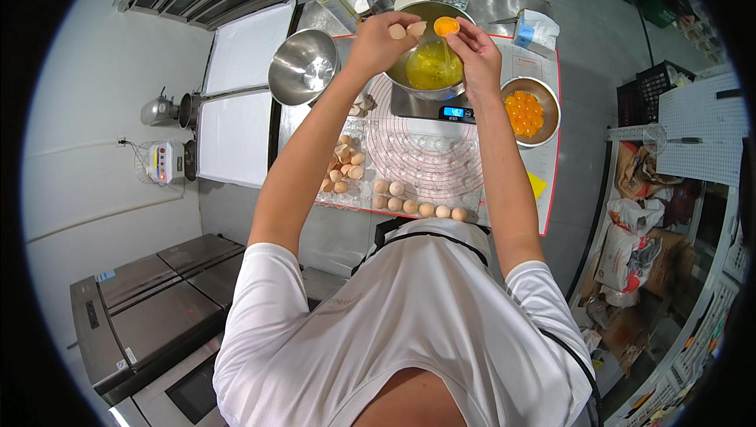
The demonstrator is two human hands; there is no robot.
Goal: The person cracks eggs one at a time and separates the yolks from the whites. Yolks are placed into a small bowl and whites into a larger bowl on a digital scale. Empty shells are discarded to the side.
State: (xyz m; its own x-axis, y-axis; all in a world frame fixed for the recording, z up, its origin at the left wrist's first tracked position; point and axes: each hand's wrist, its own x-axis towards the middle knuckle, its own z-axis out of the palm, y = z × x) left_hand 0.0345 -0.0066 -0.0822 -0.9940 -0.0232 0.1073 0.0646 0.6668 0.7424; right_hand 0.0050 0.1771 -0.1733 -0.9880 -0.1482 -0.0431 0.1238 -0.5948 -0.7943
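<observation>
My left hand (pixel 383 42) grips broken eggshell pieces (pixel 416 29) above the left side of a large steel bowl (pixel 431 94). Over the bowl's right side, my right hand (pixel 479 55) holds a half eggshell with an egg yolk (pixel 446 27) in it. A strand of clear egg white hangs from that shell into the egg whites (pixel 434 67) below. The bowl stands on a digital kitchen scale (pixel 413 107) with a lit display. At the right, a smaller steel bowl (pixel 556 109) holds several yolks (pixel 524 114). Whole eggs (pixel 426 209) lie along the near edge, with empty eggshells (pixel 345 164) at the left.
An empty steel bowl (pixel 303 67) stands at the left, near a spray can (pixel 336 5). A tissue box (pixel 534 32) is at the back right. A clear plastic egg tray (pixel 425 161) lies on the marked baking mat (pixel 552 191). A yellow item (pixel 536 185) lies by my right forearm.
</observation>
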